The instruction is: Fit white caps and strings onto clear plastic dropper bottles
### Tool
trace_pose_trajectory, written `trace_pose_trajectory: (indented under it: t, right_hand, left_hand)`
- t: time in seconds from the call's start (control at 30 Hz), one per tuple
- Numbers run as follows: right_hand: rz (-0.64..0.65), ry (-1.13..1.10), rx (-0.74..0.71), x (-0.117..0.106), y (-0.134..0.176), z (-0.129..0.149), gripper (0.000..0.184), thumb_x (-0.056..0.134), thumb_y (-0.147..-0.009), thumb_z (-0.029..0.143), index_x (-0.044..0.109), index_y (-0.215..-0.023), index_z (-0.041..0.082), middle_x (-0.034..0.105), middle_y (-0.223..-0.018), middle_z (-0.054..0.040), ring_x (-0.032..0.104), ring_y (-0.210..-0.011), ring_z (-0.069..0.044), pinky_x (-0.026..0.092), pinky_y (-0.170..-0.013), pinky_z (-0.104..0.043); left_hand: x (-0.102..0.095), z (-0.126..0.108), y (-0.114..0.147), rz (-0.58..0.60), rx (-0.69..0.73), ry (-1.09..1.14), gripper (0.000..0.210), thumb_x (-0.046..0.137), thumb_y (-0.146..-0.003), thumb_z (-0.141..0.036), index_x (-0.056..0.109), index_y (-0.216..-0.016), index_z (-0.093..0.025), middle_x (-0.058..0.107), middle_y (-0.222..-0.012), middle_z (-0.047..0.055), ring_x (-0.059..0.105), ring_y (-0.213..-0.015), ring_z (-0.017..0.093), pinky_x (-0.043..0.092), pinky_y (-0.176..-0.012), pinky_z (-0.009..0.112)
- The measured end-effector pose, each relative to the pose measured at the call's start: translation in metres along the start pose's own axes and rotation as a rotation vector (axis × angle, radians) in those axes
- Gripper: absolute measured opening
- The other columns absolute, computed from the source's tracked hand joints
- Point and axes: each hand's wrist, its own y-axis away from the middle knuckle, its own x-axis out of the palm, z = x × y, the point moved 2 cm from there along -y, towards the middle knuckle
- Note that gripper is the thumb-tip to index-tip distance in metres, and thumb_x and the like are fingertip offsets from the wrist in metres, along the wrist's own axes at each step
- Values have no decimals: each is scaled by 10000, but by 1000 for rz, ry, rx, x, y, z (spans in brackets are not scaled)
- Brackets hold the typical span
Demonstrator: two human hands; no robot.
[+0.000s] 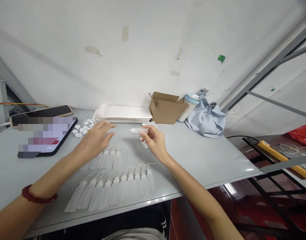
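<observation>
My right hand (154, 141) pinches a small white bottle with a narrow tip (135, 131), which points left toward my other hand. A white piece, like paper, lies partly hidden behind those fingers. Across a gap from that tip, my left hand (97, 135) hovers with thumb and fingers apart, nothing visible between them. Beneath my hands lie clear squeeze bottles with thin bent tubes: a long front row (116, 190) and a shorter row (106, 160) behind it. Small white caps or lumps (79, 130) are heaped left of my left hand, which partly covers them.
A flat white stack (127, 113) lies by the wall, beside an open cardboard box (168, 110). Right of that stand a lidded cup (186, 108) and a bunched blue cloth (208, 121). At left lie a lit phone or tablet (51, 136) and a dark phone (42, 114).
</observation>
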Motion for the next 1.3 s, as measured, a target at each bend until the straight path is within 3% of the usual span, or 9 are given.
trace_pose_trajectory:
  t: [0.1, 0.23, 0.5, 0.7, 0.83, 0.93, 1.0, 1.13, 1.3]
  right_hand:
    - [-60, 282, -149, -8, -8, -7, 221, 558, -854, 333, 601, -1014, 187, 646, -787, -22, 619, -692, -157, 472, -630, -264]
    - [-70, 561, -258, -13, -17, -21, 207, 523, -865, 241, 606, -1050, 198, 677, -964, -68, 628, -808, -193, 481, -716, -304]
    - [62, 744, -278, -17, -26, -38, 242, 528, -851, 128, 642, -1059, 172, 651, -1057, -125, 563, -1008, -266, 441, -899, -402]
    - [77, 638, -237, -24, -22, -13, 63, 527, -838, 170, 572, -883, 172, 629, -899, -97, 568, -863, -225, 450, -786, -348]
    - [436, 551, 37, -32, -12, 12, 96, 549, -779, 170, 496, -701, 188, 559, -611, 22, 496, -545, -119, 376, -530, -235]
    - [1005, 513, 340, -33, 1, 23, 196, 532, -776, 198, 506, -583, 172, 552, -489, 29, 502, -453, -101, 382, -480, -218]
    - [1272, 510, 469, -32, 9, 27, 280, 521, -811, 276, 532, -556, 164, 560, -446, 19, 537, -433, -115, 416, -471, -225]
    - [1448, 601, 509, -24, 18, 29, 340, 537, -819, 337, 547, -529, 159, 561, -405, 14, 587, -447, -140, 439, -462, -225]
    - [1498, 672, 506, -17, 23, 25, 386, 520, -792, 312, 522, -440, 153, 575, -410, -14, 610, -474, -149, 469, -506, -236]
  left_hand:
    - [2, 34, -5, 15, -95, -119, 468, 311, -879, -290, 612, -1133, -37, 564, -1184, 234, 494, -1137, 367, 419, -949, 498]
    - [8, 58, -8, 96, -120, -179, 475, 273, -872, -213, 629, -1116, -15, 589, -1190, 237, 511, -1127, 345, 404, -977, 490]
    - [12, 58, -11, 267, -57, -220, 437, 317, -863, -165, 659, -1088, -10, 638, -1194, 218, 569, -1089, 298, 383, -1012, 404]
    - [7, 52, -10, 286, -47, -230, 450, 307, -887, -167, 652, -1134, -19, 620, -1232, 216, 555, -1098, 310, 373, -1009, 428]
    - [6, 48, -10, 294, -29, -227, 449, 295, -893, -151, 670, -1114, -40, 642, -1205, 193, 553, -1085, 296, 363, -1019, 422]
    - [7, 49, -10, 287, -24, -227, 446, 304, -890, -154, 670, -1120, -42, 652, -1180, 188, 557, -1046, 299, 371, -1003, 427]
    - [9, 51, -9, 284, -22, -225, 442, 310, -893, -166, 677, -1110, -51, 652, -1168, 187, 557, -1027, 302, 386, -979, 428]
    - [14, 56, -9, 277, -29, -225, 432, 322, -888, -187, 697, -1071, -75, 668, -1094, 181, 560, -988, 309, 408, -933, 432]
    - [16, 58, -9, 271, -48, -212, 433, 339, -864, -207, 703, -1059, -77, 685, -1014, 176, 552, -998, 326, 407, -936, 443]
